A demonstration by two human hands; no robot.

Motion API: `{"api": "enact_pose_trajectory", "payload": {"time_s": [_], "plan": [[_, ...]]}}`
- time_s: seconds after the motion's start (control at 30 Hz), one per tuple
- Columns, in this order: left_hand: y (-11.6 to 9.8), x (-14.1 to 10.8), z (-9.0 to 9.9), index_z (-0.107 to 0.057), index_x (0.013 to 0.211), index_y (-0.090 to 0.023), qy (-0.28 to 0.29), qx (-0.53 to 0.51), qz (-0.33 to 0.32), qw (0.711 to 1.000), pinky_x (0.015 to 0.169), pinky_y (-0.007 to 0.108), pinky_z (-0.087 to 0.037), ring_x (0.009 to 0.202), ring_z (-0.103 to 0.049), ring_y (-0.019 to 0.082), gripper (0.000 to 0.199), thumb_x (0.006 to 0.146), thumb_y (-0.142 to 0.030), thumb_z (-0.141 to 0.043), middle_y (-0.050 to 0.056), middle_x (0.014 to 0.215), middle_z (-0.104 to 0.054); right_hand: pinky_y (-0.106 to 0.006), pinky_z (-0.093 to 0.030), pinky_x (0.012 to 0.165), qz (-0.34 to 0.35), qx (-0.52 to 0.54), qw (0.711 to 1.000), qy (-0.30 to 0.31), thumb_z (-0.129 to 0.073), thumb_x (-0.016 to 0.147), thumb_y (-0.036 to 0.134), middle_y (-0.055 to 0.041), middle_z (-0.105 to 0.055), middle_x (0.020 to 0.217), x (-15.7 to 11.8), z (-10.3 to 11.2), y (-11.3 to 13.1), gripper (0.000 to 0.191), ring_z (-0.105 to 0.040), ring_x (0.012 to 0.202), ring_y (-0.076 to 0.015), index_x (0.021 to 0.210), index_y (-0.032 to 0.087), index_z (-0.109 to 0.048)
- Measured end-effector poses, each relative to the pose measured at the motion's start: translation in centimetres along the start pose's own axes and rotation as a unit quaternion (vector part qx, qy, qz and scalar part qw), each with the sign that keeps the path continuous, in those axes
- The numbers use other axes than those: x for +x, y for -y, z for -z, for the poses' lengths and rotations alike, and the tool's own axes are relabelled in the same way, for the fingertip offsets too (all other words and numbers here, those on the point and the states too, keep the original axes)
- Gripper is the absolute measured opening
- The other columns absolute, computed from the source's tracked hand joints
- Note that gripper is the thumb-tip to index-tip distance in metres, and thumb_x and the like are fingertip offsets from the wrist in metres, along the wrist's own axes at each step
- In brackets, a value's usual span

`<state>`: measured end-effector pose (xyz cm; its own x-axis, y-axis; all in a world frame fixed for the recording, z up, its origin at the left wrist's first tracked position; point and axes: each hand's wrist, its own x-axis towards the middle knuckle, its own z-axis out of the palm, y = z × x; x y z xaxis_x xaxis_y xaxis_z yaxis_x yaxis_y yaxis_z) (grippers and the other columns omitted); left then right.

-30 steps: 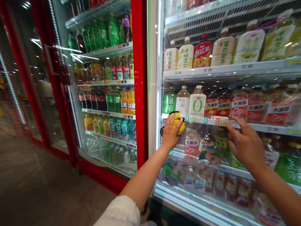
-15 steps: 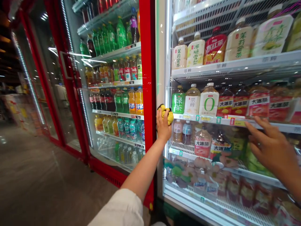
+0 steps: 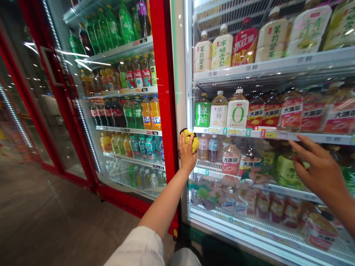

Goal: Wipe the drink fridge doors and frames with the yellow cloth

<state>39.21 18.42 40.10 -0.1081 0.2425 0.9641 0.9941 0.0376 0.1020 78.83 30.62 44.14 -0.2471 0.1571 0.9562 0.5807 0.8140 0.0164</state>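
Observation:
My left hand [image 3: 188,153] is closed on a bunched yellow cloth with dark edging [image 3: 191,141] and presses it against the pale door frame [image 3: 181,103] of the right-hand drinks fridge. At the right, my right hand [image 3: 316,166] holds nothing. Its fingers are apart, in front of the glass door; whether the fingertips touch the glass I cannot tell. Behind the glass, large tea bottles [image 3: 291,111] with red and pink labels stand on a shelf [image 3: 310,136] just above that hand.
To the left stands a red-framed fridge [image 3: 166,111] filled with soda bottles [image 3: 127,24]. Farther left, another fridge door has a handle [image 3: 51,66]. The floor [image 3: 36,207] runs along the fridges. Leaf-shaped coloured decoration [image 3: 203,193] covers part of the right-hand glass.
The view has shifted, so the fridges appear farther left and the bottles slightly higher. My left hand still holds the cloth at the frame, a little lower in the picture. My right hand stays spread.

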Motion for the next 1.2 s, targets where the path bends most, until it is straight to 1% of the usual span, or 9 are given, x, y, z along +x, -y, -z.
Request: {"api": "enact_pose_trajectory", "payload": {"time_s": [0.07,0.2,0.27,0.47,0.57,0.7,0.83,1.0,1.2], "plan": [[-0.6,0.4,-0.6,-0.038,0.157,-0.028,0.012,0.009,-0.03,0.999,0.128,0.06,-0.022,0.162,-0.006,0.033,0.079,0.086,-0.005,-0.06,0.012,0.175,-0.01,-0.046,-0.044,0.119,-0.01,0.009,1.0,-0.008,-0.054,0.096,0.025,-0.016,-0.057,0.152,-0.4,-0.1,-0.2,0.048,-0.054,0.141,-0.0316,0.144,0.026,-0.06],[-0.4,-4.2,-0.7,-0.044,0.153,-0.036,0.078,0.01,-0.166,0.983,0.124,0.054,-0.034,0.16,-0.02,0.029,0.081,0.082,0.001,-0.059,0.007,0.173,-0.024,-0.047,-0.043,0.12,0.003,0.015,1.0,0.013,-0.053,0.096,0.022,-0.0148,-0.053,0.156,-1.5,-0.2,-1.0,0.048,-0.049,0.145,-0.0308,0.143,0.025,-0.061],[-0.2,-5.0,-0.6,-0.04,0.156,-0.035,0.056,0.011,-0.148,0.987,0.124,0.057,-0.033,0.16,-0.018,0.031,0.086,0.08,0.002,-0.059,0.009,0.174,-0.02,-0.048,-0.044,0.119,0.009,0.012,1.0,0.019,-0.052,0.095,0.018,-0.0142,-0.054,0.155,-1.9,0.1,-1.6,0.051,-0.05,0.145,-0.0299,0.145,0.024,-0.059],[-7.2,4.2,-3.2,-0.026,0.163,-0.031,-0.056,-0.037,-0.017,0.998,0.128,0.06,-0.021,0.162,-0.008,0.032,0.088,0.086,-0.008,-0.061,0.008,0.176,-0.006,-0.05,-0.048,0.116,-0.015,0.042,0.999,-0.007,-0.05,0.092,0.013,-0.0124,-0.059,0.151,-1.7,0.3,-2.6,0.054,-0.055,0.141,-0.0277,0.145,0.023,-0.059],[-10.1,4.9,-4.2,-0.038,0.159,-0.03,0.002,-0.054,-0.115,0.992,0.13,0.06,-0.017,0.161,-0.009,0.034,0.08,0.086,-0.014,-0.066,0.008,0.176,-0.01,-0.053,-0.045,0.119,-0.029,0.051,0.998,-0.002,-0.05,0.09,0.01,-0.0118,-0.054,0.156,-1.8,-0.3,-2.6,0.058,-0.05,0.145,-0.0278,0.146,0.024,-0.058],[-8.0,1.6,-3.3,-0.052,0.149,-0.039,0.118,-0.059,-0.33,0.935,0.128,0.052,-0.028,0.158,-0.027,0.027,0.066,0.089,-0.012,-0.062,0.003,0.169,-0.035,-0.055,-0.041,0.121,-0.031,0.068,0.997,0.016,-0.048,0.088,0.006,-0.0086,-0.049,0.161,-2.3,-0.2,-3.0,0.066,-0.044,0.15,-0.0262,0.15,0.028,-0.054],[-7.9,2.9,-3.3,-0.044,0.156,-0.031,0.029,-0.056,-0.207,0.976,0.129,0.056,-0.022,0.16,-0.018,0.032,0.077,0.085,-0.009,-0.064,0.008,0.174,-0.021,-0.055,-0.042,0.121,-0.034,0.067,0.997,-0.001,-0.046,0.089,0.005,-0.01,-0.05,0.159,-3.2,0.7,-4.4,0.066,-0.046,0.148,-0.0259,0.15,0.027,-0.054],[-15.6,5.2,-6.4,-0.034,0.161,-0.029,-0.02,-0.087,-0.072,0.993,0.13,0.062,-0.011,0.161,-0.004,0.036,0.083,0.086,-0.014,-0.067,0.008,0.176,-0.002,-0.061,-0.042,0.118,-0.1,0.025,0.994,-0.047,-0.05,0.089,0.006,-0.0094,-0.05,0.159,-5.1,0.9,-5.4,0.065,-0.047,0.147,-0.0292,0.148,0.031,-0.056],[-14.5,0.5,-6.9,-0.041,0.157,-0.039,0.058,-0.092,-0.328,0.938,0.131,0.047,-0.02,0.16,-0.019,0.025,0.077,0.089,-0.007,-0.061,0.003,0.172,-0.026,-0.06,-0.04,0.12,-0.109,0.011,0.994,-0.023,-0.047,0.088,0.005,-0.0084,-0.046,0.162,-7.5,1.2,-6.2,0.068,-0.04,0.151,-0.0282,0.15,0.031,-0.053]]}}
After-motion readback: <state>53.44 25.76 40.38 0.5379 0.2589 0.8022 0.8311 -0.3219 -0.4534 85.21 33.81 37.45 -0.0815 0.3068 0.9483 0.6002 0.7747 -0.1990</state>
